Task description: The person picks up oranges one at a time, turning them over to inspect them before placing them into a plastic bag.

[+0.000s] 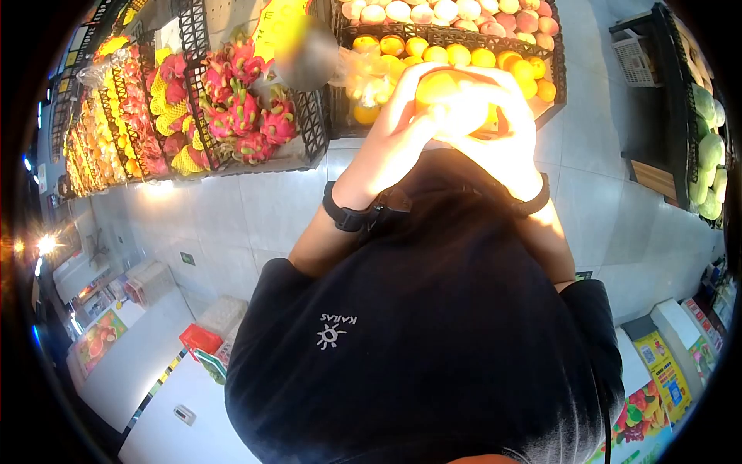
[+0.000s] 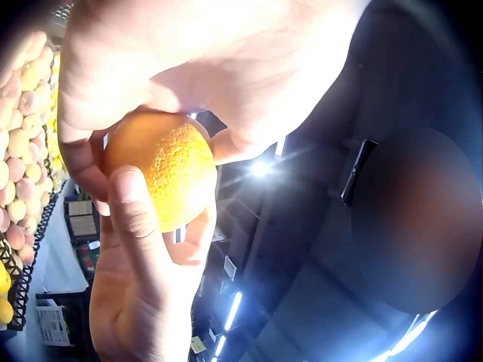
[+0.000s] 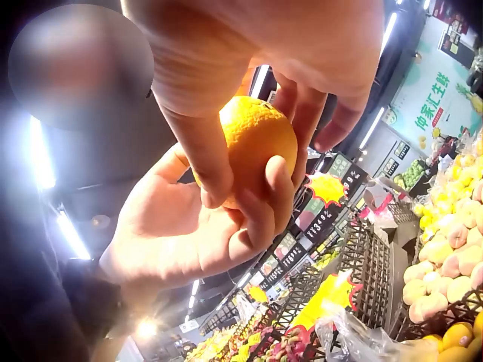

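Both hands hold one orange [image 1: 438,89] in front of the chest, close to the fruit crates. In the left wrist view, my left hand [image 2: 204,60] grips the orange [image 2: 170,166] from above, while the right thumb presses its near side and other right fingers support it below. The right wrist view has my right hand [image 3: 264,60] curled over the orange [image 3: 260,143], with my left hand [image 3: 204,226] around its lower side. Glare washes out part of the fruit and fingers in the head view.
Loose oranges [image 1: 458,54] fill a black crate beyond the hands, with peaches [image 1: 421,14] behind. Dragon fruit [image 1: 243,112] lies in crates at left. A clear plastic bag [image 1: 363,73] rests beside the oranges. Green melons [image 1: 707,147] stand at far right; tiled floor [image 1: 591,178] lies between.
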A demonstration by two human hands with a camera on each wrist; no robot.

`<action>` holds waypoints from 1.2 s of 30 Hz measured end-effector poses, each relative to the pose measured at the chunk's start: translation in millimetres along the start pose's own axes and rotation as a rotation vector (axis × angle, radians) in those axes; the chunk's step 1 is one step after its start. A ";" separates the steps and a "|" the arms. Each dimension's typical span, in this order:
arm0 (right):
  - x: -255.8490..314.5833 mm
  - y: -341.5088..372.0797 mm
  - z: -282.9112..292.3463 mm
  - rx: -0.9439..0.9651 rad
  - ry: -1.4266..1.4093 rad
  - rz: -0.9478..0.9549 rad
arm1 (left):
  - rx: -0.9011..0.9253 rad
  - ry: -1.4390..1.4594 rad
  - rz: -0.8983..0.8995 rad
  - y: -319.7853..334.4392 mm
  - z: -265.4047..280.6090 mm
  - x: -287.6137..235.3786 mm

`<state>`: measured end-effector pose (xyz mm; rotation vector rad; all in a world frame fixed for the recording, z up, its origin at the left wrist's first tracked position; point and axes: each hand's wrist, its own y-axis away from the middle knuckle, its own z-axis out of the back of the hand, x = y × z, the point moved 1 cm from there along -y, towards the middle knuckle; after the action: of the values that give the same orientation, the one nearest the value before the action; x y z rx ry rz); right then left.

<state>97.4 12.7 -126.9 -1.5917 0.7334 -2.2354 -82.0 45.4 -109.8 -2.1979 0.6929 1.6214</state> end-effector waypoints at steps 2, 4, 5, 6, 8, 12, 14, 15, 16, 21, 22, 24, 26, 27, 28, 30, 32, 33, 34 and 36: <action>-1.1 1.9 -8.3 -0.025 -0.062 0.023 | 0.029 0.002 -0.015 3.7 7.5 -2.5; -2.0 5.2 -16.3 -0.024 -0.093 0.002 | 0.069 0.070 0.018 11.2 14.8 -5.9; -1.6 6.2 -20.5 -0.028 -0.120 -0.014 | 0.061 0.072 0.019 15.2 18.3 -8.3; -0.1 6.8 -24.8 -0.022 -0.123 -0.014 | 0.082 0.090 0.023 18.6 21.3 -10.9; 4.0 7.3 -33.2 -0.017 -0.119 0.004 | 0.099 0.110 0.025 24.7 28.5 -16.1; 10.6 8.2 -48.1 0.004 -0.242 -0.028 | 0.120 0.016 -0.042 38.6 36.1 -24.6; 14.2 7.6 -53.0 0.022 -0.278 -0.013 | 0.125 0.012 -0.072 42.2 39.0 -25.2; 15.3 6.9 -56.0 0.025 -0.275 -0.013 | 0.100 -0.057 -0.113 44.1 41.3 -24.2; 16.7 7.0 -60.2 0.030 -0.290 0.004 | 0.073 -0.125 -0.151 47.0 43.7 -23.4; 28.5 8.6 -79.6 0.024 -0.303 0.050 | 0.066 -0.045 -0.131 61.3 55.1 -29.5; 29.4 10.7 -81.6 0.026 -0.261 0.077 | 0.075 -0.055 -0.143 64.5 57.4 -28.5; 31.9 13.5 -86.7 0.031 -0.220 0.102 | 0.078 -0.044 -0.181 68.2 61.4 -29.6; 36.2 14.8 -90.8 0.011 -0.203 0.122 | 0.082 -0.034 -0.220 71.9 64.0 -30.4; 38.0 14.3 -92.9 0.013 -0.202 0.124 | 0.069 -0.071 -0.260 72.8 65.1 -30.8; 40.2 13.7 -95.4 0.008 -0.231 0.143 | 0.054 -0.108 -0.301 74.0 66.0 -31.2; 43.9 12.1 -97.8 0.011 -0.263 0.159 | 0.027 -0.133 -0.352 75.2 60.8 -36.9; 50.4 8.3 -99.0 -0.023 -0.272 0.227 | -0.018 -0.156 -0.381 80.9 56.0 -45.3; 50.0 4.6 -99.6 -0.018 -0.303 0.265 | -0.005 -0.213 -0.430 81.3 54.7 -51.8; 53.0 2.2 -99.7 -0.024 -0.300 0.276 | 0.009 -0.270 -0.482 81.0 54.3 -55.5; 63.2 -4.5 -98.6 -0.039 -0.284 0.311 | 0.032 -0.245 -0.591 76.2 56.8 -53.3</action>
<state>-16.5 6.6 -99.9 -1.6380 0.8769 -1.7447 -182.3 22.0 -74.2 -1.8829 -0.0092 1.4987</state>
